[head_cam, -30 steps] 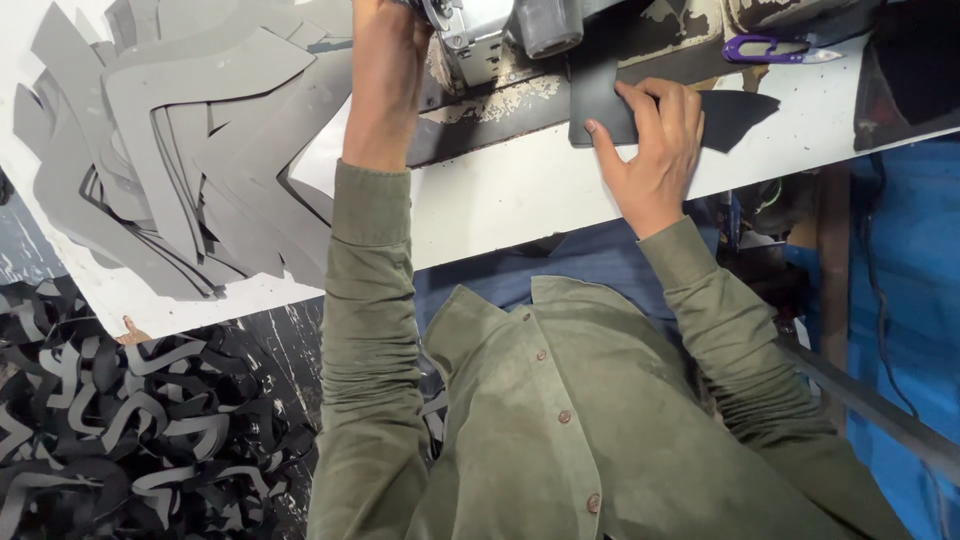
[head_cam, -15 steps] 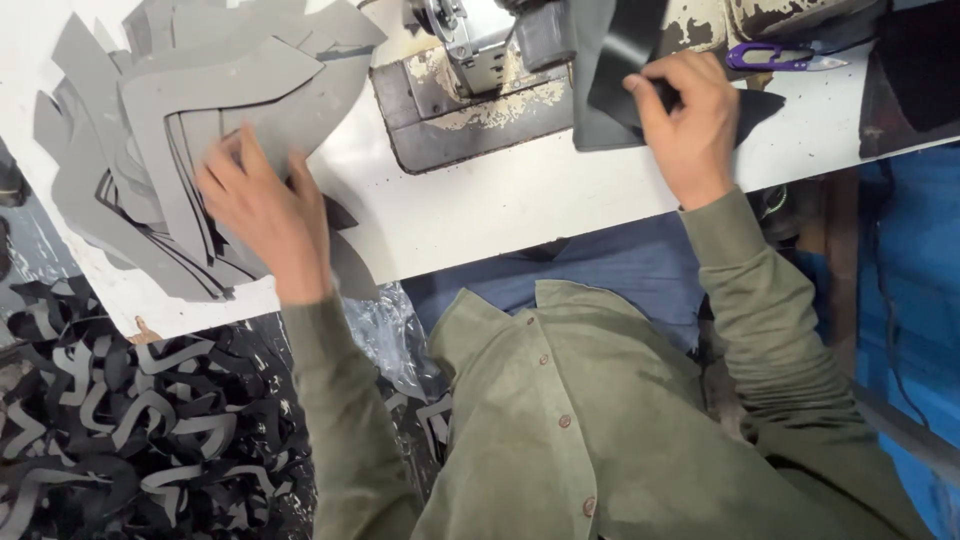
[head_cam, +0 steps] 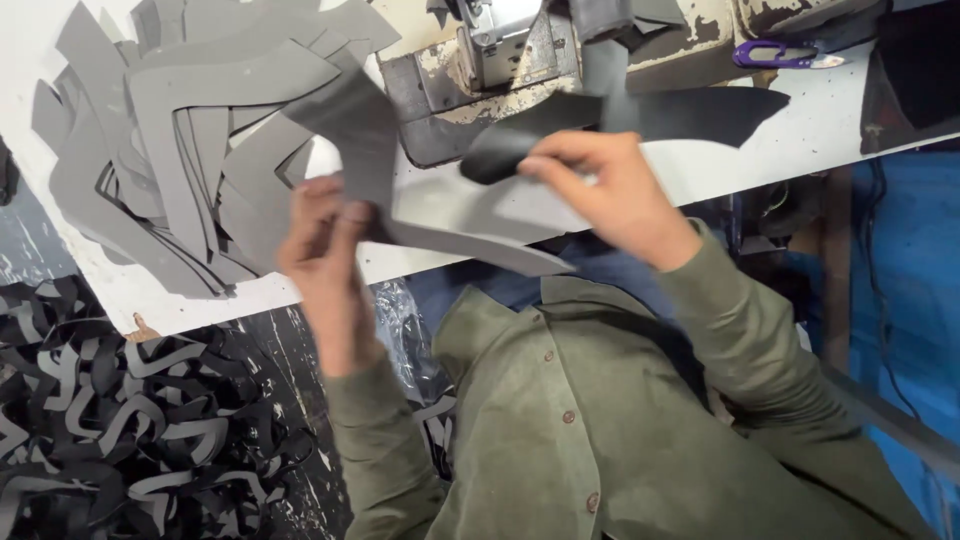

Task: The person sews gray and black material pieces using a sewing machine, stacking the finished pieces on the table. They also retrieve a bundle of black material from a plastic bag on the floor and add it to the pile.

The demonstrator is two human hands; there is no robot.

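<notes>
The fingers of the left hand (head_cam: 325, 240) are pinched together on a grey cut piece (head_cam: 372, 140), thumb on one face and fingertips on the other; the piece bends at the grip and runs on as a long pale strip toward 4 o'clock, ending in a point over the person's collar. The fingers of the right hand (head_cam: 600, 190) are closed on the near end of a dark cut piece (head_cam: 690, 110), which curls under the fingertips and stretches away toward 2 o'clock across the white surface (head_cam: 830, 125). How far the two pieces overlap between the hands is hard to make out, since the right hand covers that spot.

At 12 o'clock from the hands stands one sewing machine (head_cam: 480, 70), worn and chipped; its upper part is cut off by the top edge, and the needle area is hidden behind the dark piece. At 1 o'clock, one pair of purple-handled snips (head_cam: 770, 52) lies on the surface.

At 10 o'clock a stack of grey cut pieces (head_cam: 180, 130) spreads over the surface; they overlap too much to count. At 8 o'clock, below the surface's edge, a heap of black curved offcuts (head_cam: 110, 420) covers the floor, also past counting. Both arms wear olive sleeves (head_cam: 760, 350).
</notes>
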